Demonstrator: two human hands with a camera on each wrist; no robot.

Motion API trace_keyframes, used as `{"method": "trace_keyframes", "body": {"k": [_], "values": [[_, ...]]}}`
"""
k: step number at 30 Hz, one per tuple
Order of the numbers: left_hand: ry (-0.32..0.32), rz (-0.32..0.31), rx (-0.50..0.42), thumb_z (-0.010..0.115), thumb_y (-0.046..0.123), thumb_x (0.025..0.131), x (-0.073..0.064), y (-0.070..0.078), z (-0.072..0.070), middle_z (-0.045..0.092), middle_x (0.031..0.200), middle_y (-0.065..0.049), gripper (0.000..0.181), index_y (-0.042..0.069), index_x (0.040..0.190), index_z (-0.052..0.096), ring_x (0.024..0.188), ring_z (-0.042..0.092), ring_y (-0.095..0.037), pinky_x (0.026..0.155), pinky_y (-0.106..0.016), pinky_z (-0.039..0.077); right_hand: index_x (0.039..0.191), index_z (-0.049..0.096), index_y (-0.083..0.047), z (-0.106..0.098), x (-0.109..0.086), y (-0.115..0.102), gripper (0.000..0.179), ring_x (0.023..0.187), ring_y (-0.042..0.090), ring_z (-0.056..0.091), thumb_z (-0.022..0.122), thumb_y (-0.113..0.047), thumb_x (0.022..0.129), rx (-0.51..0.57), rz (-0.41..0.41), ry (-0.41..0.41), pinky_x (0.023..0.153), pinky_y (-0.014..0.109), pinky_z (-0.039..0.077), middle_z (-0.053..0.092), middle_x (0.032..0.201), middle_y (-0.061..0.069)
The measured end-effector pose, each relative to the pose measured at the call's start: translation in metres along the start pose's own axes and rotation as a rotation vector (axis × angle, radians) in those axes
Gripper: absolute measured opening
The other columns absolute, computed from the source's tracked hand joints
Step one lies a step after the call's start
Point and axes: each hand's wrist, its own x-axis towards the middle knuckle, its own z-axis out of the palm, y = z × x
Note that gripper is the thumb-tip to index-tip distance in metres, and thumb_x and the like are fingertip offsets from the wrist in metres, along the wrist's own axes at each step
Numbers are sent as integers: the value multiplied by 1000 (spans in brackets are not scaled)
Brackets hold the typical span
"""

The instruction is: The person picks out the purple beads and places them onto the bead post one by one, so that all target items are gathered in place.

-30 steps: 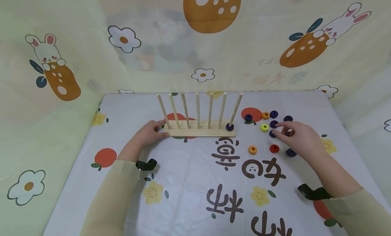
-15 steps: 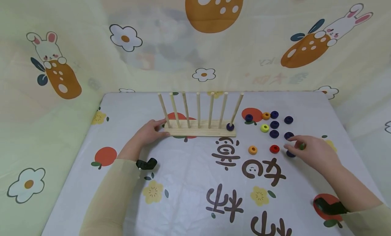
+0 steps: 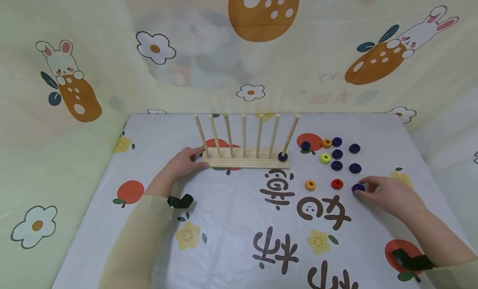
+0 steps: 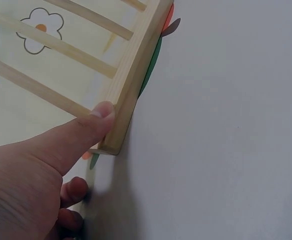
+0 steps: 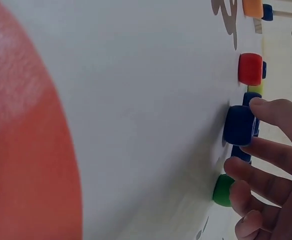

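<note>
A red bead [image 3: 337, 184] is sitting at nine o'clock from the held bead [image 3: 358, 189], a second blue bead [image 3: 355, 168] at twelve; a green bead [image 5: 223, 190] is showing partly behind fingers of the right hand [image 3: 393, 197]. Its thumb and finger are pinching the held bead, dark blue and rounded, between three and four o'clock from the rack [image 3: 246, 162]. The left hand [image 3: 182, 162] is gripping the rack's nine-o'clock end.

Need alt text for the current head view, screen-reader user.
A person's right hand pinches a dark blue bead; the left hand holds the left end of a seven-peg wooden rack. One blue bead sits on the rightmost peg; loose red, yellow, orange and blue beads lie right of the rack.
</note>
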Motion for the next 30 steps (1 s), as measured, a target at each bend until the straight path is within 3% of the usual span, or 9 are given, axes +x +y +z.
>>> {"method": "trace_keyframes", "body": {"k": [11,30], "values": [[11,-5,26,74,48,87,1,-1,3,47,110,-12,78,33,154,37,101,45,-27,83,-41,40,120,65,0,1,0,5,63,74,22,52,75,-50,83,-5,-10,-33,58,33,42,60,83,3],[10,-3,35,73,49,87,2,-1,1,47,109,-11,78,32,154,37,100,45,-26,83,-41,39,117,65,1,0,-1,1,65,74,24,51,73,-53,84,26,2,-3,57,33,41,58,82,4]]}}
